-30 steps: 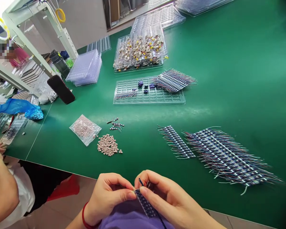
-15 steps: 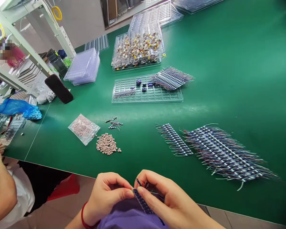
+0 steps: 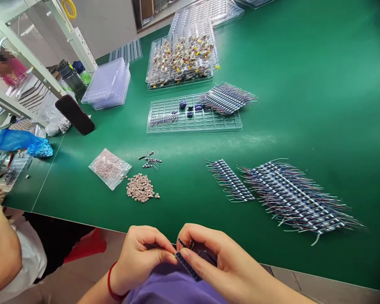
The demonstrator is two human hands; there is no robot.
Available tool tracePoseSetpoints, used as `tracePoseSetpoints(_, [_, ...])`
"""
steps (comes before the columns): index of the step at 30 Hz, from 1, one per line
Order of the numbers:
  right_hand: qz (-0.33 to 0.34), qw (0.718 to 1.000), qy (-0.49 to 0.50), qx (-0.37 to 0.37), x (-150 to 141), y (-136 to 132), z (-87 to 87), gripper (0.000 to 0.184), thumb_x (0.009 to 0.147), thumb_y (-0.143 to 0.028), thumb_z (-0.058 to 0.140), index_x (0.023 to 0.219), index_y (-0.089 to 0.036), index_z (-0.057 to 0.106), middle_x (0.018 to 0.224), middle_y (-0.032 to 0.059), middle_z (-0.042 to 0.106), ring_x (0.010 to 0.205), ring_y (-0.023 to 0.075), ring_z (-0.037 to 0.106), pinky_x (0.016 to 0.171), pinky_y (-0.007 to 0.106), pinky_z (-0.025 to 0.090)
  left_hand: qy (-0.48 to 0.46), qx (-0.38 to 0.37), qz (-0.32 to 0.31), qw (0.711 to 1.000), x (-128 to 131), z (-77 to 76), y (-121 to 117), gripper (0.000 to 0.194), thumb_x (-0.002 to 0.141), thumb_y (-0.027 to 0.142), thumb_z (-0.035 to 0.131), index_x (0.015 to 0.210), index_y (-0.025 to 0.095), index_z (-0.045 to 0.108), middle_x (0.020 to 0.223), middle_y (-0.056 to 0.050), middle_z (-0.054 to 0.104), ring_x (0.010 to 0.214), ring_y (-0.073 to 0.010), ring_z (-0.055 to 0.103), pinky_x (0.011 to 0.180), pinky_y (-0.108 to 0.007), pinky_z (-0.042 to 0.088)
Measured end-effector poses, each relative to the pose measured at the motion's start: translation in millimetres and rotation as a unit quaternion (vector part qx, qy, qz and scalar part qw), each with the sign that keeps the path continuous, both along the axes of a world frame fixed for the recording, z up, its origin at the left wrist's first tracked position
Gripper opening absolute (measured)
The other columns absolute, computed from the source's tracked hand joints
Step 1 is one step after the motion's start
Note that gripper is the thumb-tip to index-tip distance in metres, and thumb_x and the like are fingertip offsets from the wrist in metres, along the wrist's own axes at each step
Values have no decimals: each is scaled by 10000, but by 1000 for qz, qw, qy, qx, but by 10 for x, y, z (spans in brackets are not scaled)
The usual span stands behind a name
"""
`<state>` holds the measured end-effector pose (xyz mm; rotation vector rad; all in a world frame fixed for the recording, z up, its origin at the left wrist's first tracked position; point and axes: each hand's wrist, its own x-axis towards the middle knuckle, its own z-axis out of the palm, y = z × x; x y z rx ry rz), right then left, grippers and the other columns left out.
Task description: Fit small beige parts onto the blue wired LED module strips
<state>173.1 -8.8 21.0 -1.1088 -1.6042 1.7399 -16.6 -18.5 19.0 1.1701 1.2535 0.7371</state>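
Observation:
My right hand (image 3: 215, 257) is closed round a dark blue strip of small parts (image 3: 190, 268), which slants down over my lap. Thumb and bent fingers grip it, with thin pale wire ends partly showing behind the thumb. My left hand (image 3: 148, 249), with a red band at the wrist, pinches at the strip's upper end. Something tiny and pale shows at those fingertips, mostly hidden. On the table beyond lie a pile of small pinkish round pieces (image 3: 140, 188), a few loose wired parts (image 3: 152, 160) and a narrow wired strip (image 3: 230, 180).
A large wired sheet (image 3: 299, 198) lies to the right. Behind are a clear tray (image 3: 215, 124) bearing another wired stack (image 3: 228, 98), and trays of pale wired parts (image 3: 183, 59). Leftward are a bag of round pieces (image 3: 109, 168), a phone (image 3: 75, 114) and another person's arm (image 3: 1, 249).
The view has shifted slightly, so things on the table sit a little higher and further left. Both hands keep nearly the same pinch at the strip's end.

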Motion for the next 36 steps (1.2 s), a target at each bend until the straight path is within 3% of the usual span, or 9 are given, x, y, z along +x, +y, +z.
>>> tracePoseSetpoints(7, [18, 1000, -15, -2, -1, -8, -9, 222, 903, -299, 431, 704, -203, 451, 667, -11, 474, 612, 140, 401, 555, 261, 335, 34, 47, -31, 998, 12, 27, -8, 175, 701, 339, 822, 647, 178, 782, 619, -58, 726, 583, -131, 624, 577, -193, 459])
tracePoseSetpoints(13, [6, 998, 29, -51, -18, -12, -19, 217, 893, -334, 462, 719, -205, 466, 668, -13, 465, 626, 142, 404, 563, 259, 344, 22, 43, -8, 999, 9, 17, -3, 172, 702, 326, 821, 619, 183, 775, 612, -52, 726, 563, -124, 621, 569, -190, 462])
tracePoseSetpoints(21, [45, 992, 50, -104, -2, 46, 19, 234, 870, -384, 472, 728, -199, 470, 699, -2, 452, 666, 158, 405, 606, 287, 351, 5, 5, -24, 1000, -8, 45, 27, 66, 654, 172, 830, 618, 182, 776, 582, -29, 715, 553, -112, 609, 564, -177, 454])
tracePoseSetpoints(25, [61, 989, 62, -123, 7, 64, 41, 232, 860, -384, 485, 724, -197, 470, 703, -2, 446, 671, 159, 389, 610, 292, 339, -26, -24, -33, 999, 7, 72, 68, 132, 603, 51, 797, 591, 179, 766, 558, -9, 708, 516, -88, 600, 542, -155, 446])
tracePoseSetpoints(31, [59, 986, 76, -137, -1, 69, 47, 255, 867, -413, 487, 740, -193, 477, 703, -3, 449, 667, 157, 391, 610, 292, 341, -112, -144, 39, 982, 48, 89, 62, 169, 560, -9, 705, 575, 157, 734, 540, 4, 703, 474, -109, 646, 494, -160, 487])
tracePoseSetpoints(36, [53, 986, 76, -135, -17, 84, 55, 260, 854, -418, 502, 725, -194, 477, 683, -8, 448, 652, 153, 395, 594, 288, 339, -135, -169, 66, 974, 61, 92, 55, 159, 533, -20, 701, 557, 137, 708, 533, -2, 701, 463, -110, 649, 497, -161, 506])
